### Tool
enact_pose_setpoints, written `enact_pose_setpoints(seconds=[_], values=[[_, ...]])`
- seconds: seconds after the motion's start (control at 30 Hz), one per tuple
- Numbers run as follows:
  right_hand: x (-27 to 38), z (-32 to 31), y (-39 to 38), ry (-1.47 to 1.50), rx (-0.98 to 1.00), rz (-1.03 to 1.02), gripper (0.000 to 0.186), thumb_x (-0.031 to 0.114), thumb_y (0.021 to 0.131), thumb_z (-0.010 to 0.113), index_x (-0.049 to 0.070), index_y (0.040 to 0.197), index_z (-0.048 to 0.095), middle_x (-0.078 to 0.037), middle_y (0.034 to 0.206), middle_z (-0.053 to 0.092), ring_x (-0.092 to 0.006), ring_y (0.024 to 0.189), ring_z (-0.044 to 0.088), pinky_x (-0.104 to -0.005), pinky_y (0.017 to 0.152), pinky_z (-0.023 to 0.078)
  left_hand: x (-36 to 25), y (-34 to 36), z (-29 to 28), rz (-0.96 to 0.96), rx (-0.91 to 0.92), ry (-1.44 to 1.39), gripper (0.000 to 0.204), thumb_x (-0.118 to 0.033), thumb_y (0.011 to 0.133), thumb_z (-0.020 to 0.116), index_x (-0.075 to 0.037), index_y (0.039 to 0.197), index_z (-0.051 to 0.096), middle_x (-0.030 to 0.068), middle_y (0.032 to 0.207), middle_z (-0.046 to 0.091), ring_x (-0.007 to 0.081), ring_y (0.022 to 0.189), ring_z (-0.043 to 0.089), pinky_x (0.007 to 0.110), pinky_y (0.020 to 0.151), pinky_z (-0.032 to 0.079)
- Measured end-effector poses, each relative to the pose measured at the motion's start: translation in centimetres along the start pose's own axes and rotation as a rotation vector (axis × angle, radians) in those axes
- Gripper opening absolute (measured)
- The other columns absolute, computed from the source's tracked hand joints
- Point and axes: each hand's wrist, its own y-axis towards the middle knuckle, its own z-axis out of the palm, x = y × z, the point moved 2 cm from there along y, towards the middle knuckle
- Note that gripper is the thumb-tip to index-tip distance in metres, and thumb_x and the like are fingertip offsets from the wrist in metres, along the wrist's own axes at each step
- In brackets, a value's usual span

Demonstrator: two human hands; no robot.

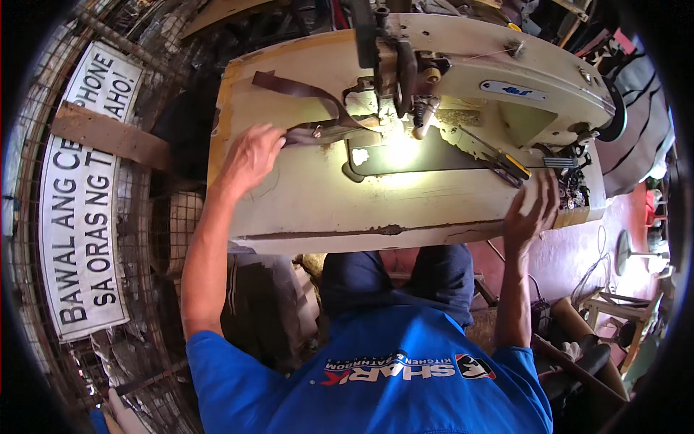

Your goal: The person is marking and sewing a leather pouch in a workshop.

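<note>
A dark strap (pixel 329 134) with a small shiny metal piece on it runs leftward from under the needle area of the sewing machine (pixel 499 79). My left hand (pixel 251 155) is closed on its left end. A loose brown strip (pixel 293 87) curls over the table behind it and reaches toward the same needle area. My right hand (pixel 531 206) lies at the table's front right, fingers stretched out, holding nothing I can see. Just beyond its fingertips rests a yellow-and-black screwdriver (pixel 513 164), beside another dark-handled tool (pixel 499 172).
A bright lamp spot lights the machine bed (pixel 426 160). The worn sewing table (pixel 318 210) has a chipped front edge. Small metal parts (pixel 573 192) gather at its right end. On the left stands a wire grille with a white sign (pixel 83 217) and a wooden slat (pixel 108 136).
</note>
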Motion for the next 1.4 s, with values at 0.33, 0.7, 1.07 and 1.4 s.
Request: enact_pose_setpoints(seconds=[0.33, 0.7, 1.07, 1.4], values=[[22.3, 3.9, -3.3, 0.833, 0.661, -0.426, 0.036, 0.007, 0.079, 0.063, -0.002, 0.114, 0.058, -0.015, 0.114, 0.058, -0.0287, 0.107, 0.056, -0.0391, 0.089, 0.046, 2.2, 5.4, -2.1, 0.144, -0.068, 0.295, 0.02, -0.013, 0.087, 0.062, -0.001, 0.104, 0.062, 0.0128, 0.103, 0.062, 0.0313, 0.105, 0.056, 0.042, 0.093, 0.042], [22.9, 5.5, -3.4, 0.837, 0.658, -0.294, 0.03, 0.008, 0.078, 0.063, 0.0, 0.106, 0.06, -0.013, 0.114, 0.056, -0.0278, 0.106, 0.055, -0.0384, 0.091, 0.044, -1.8, -1.0, 4.0, 0.031, -0.166, 0.148, 0.032, -0.021, 0.078, 0.071, -0.001, 0.1, 0.058, 0.0129, 0.102, 0.055, 0.0306, 0.097, 0.053, 0.043, 0.087, 0.043], [22.7, 5.6, -3.8, 0.888, 0.629, -0.228, 0.028, 0.007, 0.077, 0.064, 0.001, 0.103, 0.061, -0.012, 0.11, 0.058, -0.028, 0.104, 0.055, -0.0386, 0.088, 0.045, -1.0, 3.7, 3.7, -0.005, 0.12, -0.043, 0.032, -0.021, 0.082, 0.069, -0.001, 0.105, 0.062, 0.0176, 0.095, 0.065, 0.0346, 0.102, 0.057, 0.046, 0.093, 0.041], [24.5, 10.3, -1.0, 1.528, 0.793, 0.798, 0.054, 0.016, 0.087, 0.065, -0.002, 0.132, 0.042, -0.019, 0.13, 0.054, -0.0269, 0.118, 0.054, -0.0362, 0.09, 0.049, -6.3, 10.0, -3.5, -0.088, 0.622, -0.336, 0.032, -0.026, 0.077, 0.07, 0.004, 0.078, 0.061, 0.0049, 0.065, 0.058, 0.0128, 0.066, 0.055, 0.032, 0.057, 0.043]])
